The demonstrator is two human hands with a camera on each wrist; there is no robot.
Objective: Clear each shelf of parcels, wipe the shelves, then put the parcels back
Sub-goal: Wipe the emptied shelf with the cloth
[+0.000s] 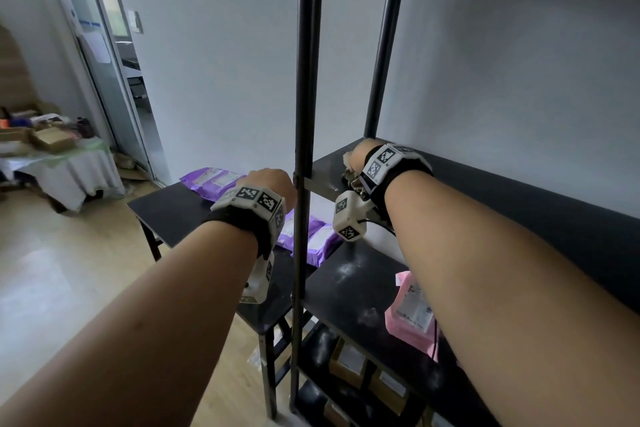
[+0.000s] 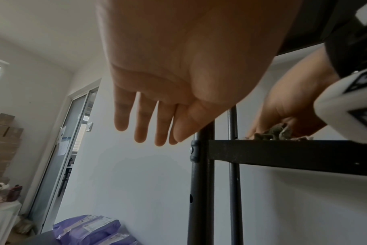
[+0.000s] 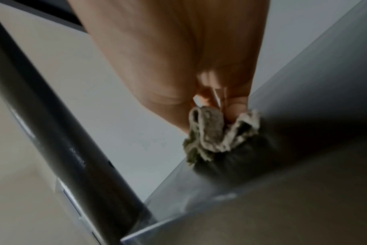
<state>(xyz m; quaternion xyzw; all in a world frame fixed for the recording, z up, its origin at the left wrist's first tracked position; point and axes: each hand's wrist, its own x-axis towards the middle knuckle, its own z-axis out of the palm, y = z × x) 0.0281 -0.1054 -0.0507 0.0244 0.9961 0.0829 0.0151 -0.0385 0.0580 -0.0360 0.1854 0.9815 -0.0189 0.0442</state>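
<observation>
Purple parcels (image 1: pixel 214 180) lie on the side table (image 1: pixel 162 211); the cleared shelf (image 1: pixel 332 163) is mid-wipe, right hand (image 1: pixel 356 152) gripping the rag (image 3: pixel 212 132), left hand (image 2: pixel 157 82) loose and empty. Pink parcel (image 1: pixel 412 312) below awaits.

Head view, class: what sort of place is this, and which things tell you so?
Probably a small parcel storeroom or mailroom: a black metal shelf rack, labelled purple parcels on a side table, and boxed parcels on a lower shelf.
</observation>
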